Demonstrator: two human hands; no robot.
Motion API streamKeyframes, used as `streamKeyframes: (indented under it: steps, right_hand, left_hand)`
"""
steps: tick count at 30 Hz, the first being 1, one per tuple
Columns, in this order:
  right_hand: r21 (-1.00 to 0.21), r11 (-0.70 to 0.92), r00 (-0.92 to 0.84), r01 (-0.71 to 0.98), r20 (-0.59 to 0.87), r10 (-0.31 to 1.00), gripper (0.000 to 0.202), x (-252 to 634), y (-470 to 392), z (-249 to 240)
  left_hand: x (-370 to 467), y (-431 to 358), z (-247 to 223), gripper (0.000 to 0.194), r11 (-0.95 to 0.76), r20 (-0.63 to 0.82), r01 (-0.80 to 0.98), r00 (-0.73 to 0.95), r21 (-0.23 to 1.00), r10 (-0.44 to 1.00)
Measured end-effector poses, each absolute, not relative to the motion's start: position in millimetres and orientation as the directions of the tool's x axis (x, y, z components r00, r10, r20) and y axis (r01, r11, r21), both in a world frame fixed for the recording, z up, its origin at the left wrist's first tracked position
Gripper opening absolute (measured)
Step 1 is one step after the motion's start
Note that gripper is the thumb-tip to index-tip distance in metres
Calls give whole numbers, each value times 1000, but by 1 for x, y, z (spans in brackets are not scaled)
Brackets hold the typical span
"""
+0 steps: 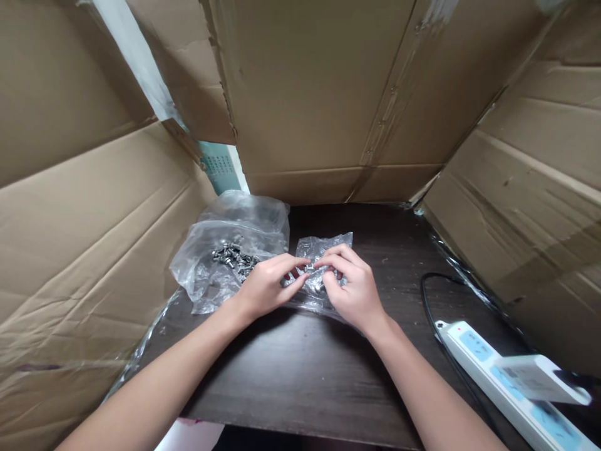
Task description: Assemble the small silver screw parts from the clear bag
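Over a small clear plastic bag (345, 243), my left hand (270, 285) pinches a small shiny metal screw (309, 268) between thumb and index finger. My right hand (354, 285) meets it from the other side, its fingers curled and the index fingertip at the screw's end. Whether a second small part sits on the screw is too small to tell. To the left, a larger clear plastic bag (256, 216) lies spread out with a pile of metal screws (231, 254) on it. My left hand partly covers that pile's right side.
Cardboard walls (319, 94) enclose the dark wooden table (291, 369) on the left, back and right. A white power strip (474, 344) with a white plug-in adapter (539, 379) lies at the right, its black cable (424, 294) looping behind. A printed greenish sheet (220, 166) shows through a gap.
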State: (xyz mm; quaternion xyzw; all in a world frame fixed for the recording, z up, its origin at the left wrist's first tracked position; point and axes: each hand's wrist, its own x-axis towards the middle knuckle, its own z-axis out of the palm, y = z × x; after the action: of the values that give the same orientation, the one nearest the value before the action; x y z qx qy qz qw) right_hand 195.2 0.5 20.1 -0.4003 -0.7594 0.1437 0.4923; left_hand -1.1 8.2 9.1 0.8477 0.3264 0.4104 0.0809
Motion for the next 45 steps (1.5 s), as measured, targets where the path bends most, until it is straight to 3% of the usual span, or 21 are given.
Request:
streamKeyframes:
  steps: [19,32,40,45]
  right_hand:
    - [-615,648,-201,449,637,744,28,196,2,18]
    - [-654,579,-242,486,536,809,27,197,2,16]
    - [-615,642,-211,458,627,750,26,197,1,22]
    - [-625,622,-230,472,594,771,26,197,0,23]
  left_hand:
    - [-1,9,8,19,-771,639,495,453,400,622]
    - [0,8,10,21,-772,631,477,458,420,626]
    - [-1,9,9,21,-763,626,488,450,424,636]
    - [-1,9,10,20,-763,623,494,456,417,635]
